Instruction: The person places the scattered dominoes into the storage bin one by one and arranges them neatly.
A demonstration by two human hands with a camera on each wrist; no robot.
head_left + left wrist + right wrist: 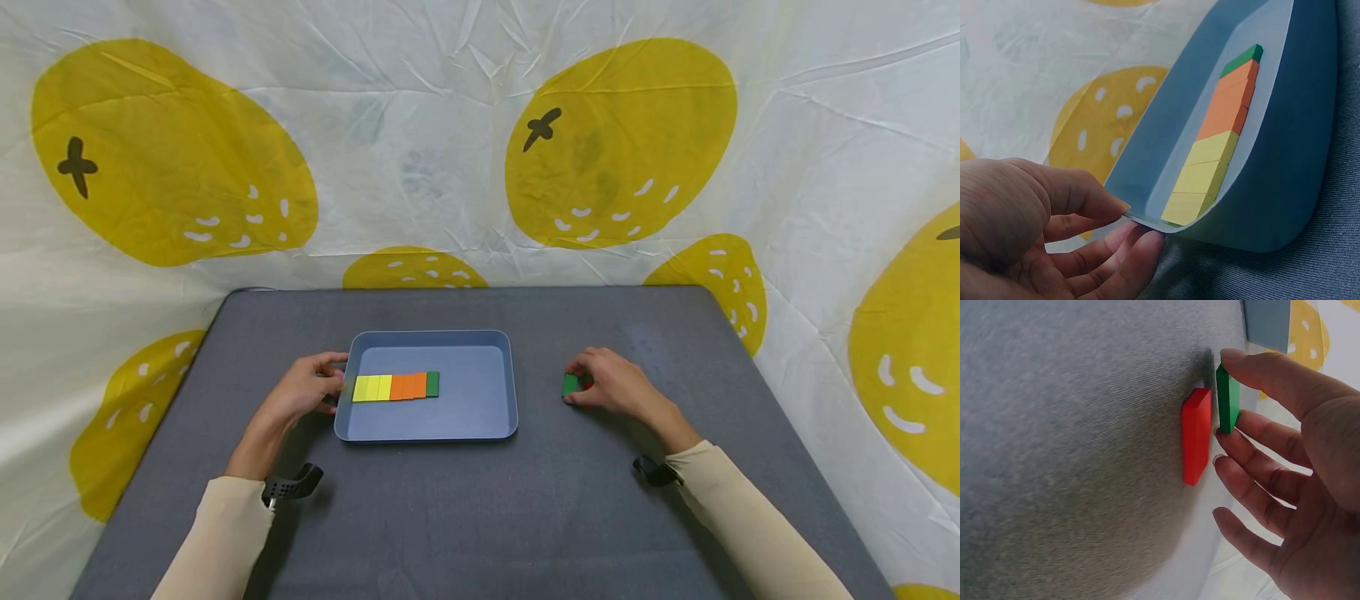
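My left hand (309, 387) pinches the left rim of a blue-grey tray (476, 417), thumb on the inner side and fingers outside, as the left wrist view shows. Inside the tray runs a row of flat blocks: yellow blocks (1200, 178), orange blocks (1227, 100) and one green block (432, 384) at the right end. To the right of the tray, my right hand (611, 383) holds another green block (1227, 400) between thumb and fingertips. A red block (1196, 437) lies on the table close beside it, mostly hidden by the hand in the head view.
A dark grey cloth-covered table (480, 517) carries everything. Behind it and at the sides hangs a white curtain (420, 167) with big yellow fruit prints. Each wrist wears a black band (294, 483). Bare tabletop lies between the tray and my right hand.
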